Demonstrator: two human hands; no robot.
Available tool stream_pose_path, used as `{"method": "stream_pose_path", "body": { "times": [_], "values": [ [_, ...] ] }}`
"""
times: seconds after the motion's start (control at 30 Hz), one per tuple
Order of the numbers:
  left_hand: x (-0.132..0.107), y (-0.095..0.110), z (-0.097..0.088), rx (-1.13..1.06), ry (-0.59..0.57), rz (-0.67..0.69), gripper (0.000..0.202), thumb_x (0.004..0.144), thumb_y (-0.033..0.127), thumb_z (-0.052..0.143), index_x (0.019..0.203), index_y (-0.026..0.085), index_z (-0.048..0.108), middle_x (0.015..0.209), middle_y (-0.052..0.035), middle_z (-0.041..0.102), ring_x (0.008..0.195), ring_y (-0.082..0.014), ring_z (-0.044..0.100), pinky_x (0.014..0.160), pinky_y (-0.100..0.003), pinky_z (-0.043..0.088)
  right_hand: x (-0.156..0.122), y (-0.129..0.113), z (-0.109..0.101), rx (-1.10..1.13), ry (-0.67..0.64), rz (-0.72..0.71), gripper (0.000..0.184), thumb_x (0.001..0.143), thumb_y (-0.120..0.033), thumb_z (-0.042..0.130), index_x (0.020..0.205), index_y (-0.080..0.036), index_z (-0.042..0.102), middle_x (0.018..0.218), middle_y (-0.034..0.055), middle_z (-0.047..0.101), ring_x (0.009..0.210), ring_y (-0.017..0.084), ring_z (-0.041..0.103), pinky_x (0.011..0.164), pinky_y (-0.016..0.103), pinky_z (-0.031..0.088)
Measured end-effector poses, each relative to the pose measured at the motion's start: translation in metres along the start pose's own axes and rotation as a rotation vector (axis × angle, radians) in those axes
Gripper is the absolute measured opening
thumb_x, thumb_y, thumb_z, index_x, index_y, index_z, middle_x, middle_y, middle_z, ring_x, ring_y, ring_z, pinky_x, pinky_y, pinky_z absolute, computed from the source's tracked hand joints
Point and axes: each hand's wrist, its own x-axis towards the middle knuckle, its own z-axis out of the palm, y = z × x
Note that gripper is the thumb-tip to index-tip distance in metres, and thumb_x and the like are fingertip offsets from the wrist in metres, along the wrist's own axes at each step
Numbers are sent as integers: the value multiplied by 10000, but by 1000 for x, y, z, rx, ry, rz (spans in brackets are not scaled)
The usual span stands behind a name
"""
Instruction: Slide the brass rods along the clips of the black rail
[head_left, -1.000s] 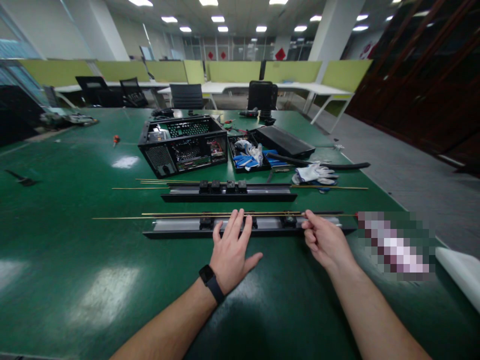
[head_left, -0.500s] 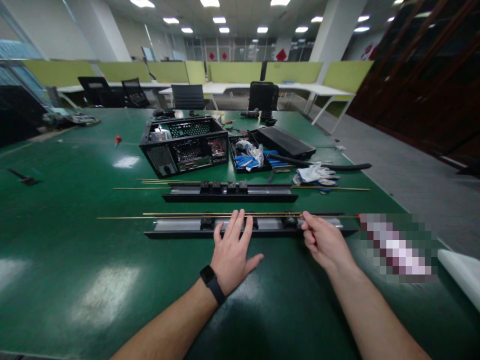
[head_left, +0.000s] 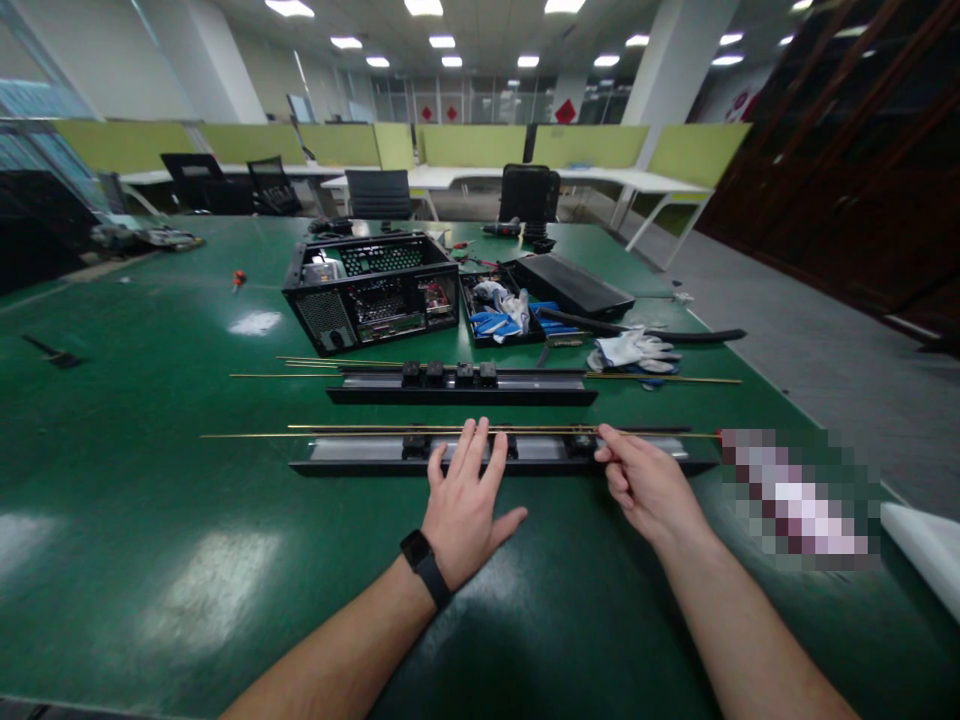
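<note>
A long black rail (head_left: 360,458) with small black blocks lies across the green table (head_left: 150,480) in front of me. Thin brass rods (head_left: 300,432) run along its far side. My left hand (head_left: 465,505) lies flat and open, its fingertips resting on the rail's middle. My right hand (head_left: 645,485) is closed in a pinch on a brass rod near the rail's right end. A second black rail (head_left: 525,388) with blocks and more brass rods lies parallel, farther back.
Behind the rails stand an open black computer case (head_left: 371,290), a tray with blue-white gloves (head_left: 499,310), a flat black panel (head_left: 570,283), a black hose (head_left: 675,333) and white gloves (head_left: 630,348). A white object (head_left: 926,540) lies at the right table edge. Desks and chairs stand beyond.
My right hand has slid slightly left along the brass rod. My left hand has stayed on the rail.
</note>
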Motion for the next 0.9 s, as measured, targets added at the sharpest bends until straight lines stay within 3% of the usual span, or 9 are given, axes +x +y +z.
{"method": "stream_pose_path", "body": {
  "times": [0.43,0.63,0.9],
  "values": [
    [0,0,-1,-9,0,7,844,847,491,665,1539,168,305,1638,-150,219,1516,-304,186,1167,-564,218,2,-1,-4,58,33,-9,327,712,-347,851,742,-180,571,596,-30,589,314,37,383,222,121,240],
    [0,0,0,-24,-2,10,846,848,491,663,1539,166,300,1639,-149,212,1516,-303,187,1168,-560,206,1,2,-1,24,7,-14,362,695,-409,858,773,-169,599,633,2,637,310,35,372,217,123,219],
    [0,1,-1,-32,2,11,859,846,467,668,1548,163,278,1630,-165,233,1511,-313,199,1161,-567,209,-1,2,2,6,-15,-18,349,671,-373,876,734,-149,616,627,1,623,321,27,374,219,120,224]
  ]
}}
